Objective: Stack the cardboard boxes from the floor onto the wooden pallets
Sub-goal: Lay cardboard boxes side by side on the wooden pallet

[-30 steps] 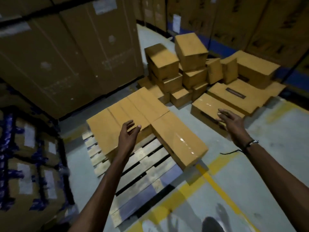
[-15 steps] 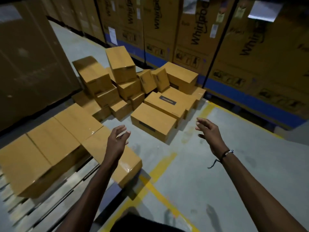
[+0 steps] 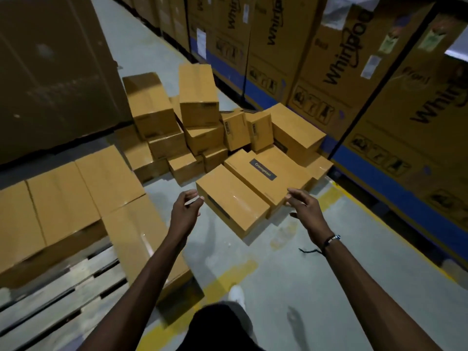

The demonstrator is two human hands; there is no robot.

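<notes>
Warehouse floor (image 3: 291,274), grey concrete with yellow line markings, fills the lower centre of the frame; tall printed appliance cartons (image 3: 342,59) line the upper right, and one large dark carton closes off the upper left.

Wooden pallet (image 3: 58,297): lower left of the frame. Four cardboard boxes (image 3: 63,198) already lie flat on it in a single layer. Bare slats show at the lower left, so part of the first layer appears open.

Floor pile (image 3: 197,117): centre to upper centre of the frame. More than ten boxes of mixed sizes rest on the floor, some tilted or leaning on one another. Judged from this layout, the task is at an early stage, with the greater part of the boxes not yet moved.

Nearest box (image 3: 233,201): centre of the frame, flat on the floor at the front edge of the pile, touching a labelled box (image 3: 266,173) just behind it.

Left hand (image 3: 184,211): reaches toward the left end of the nearest box. Fingers loosely curled and spread, holding nothing; contact with the box cannot be confirmed.

Right hand (image 3: 306,209): reaches toward the right end of the same box. Fingers spread and relaxed, holding nothing. A cord bracelet (image 3: 329,240) sits on the wrist.

Step in hand, as judged: a two-handed pickup of the nearest box for transfer to the pallet.
</notes>
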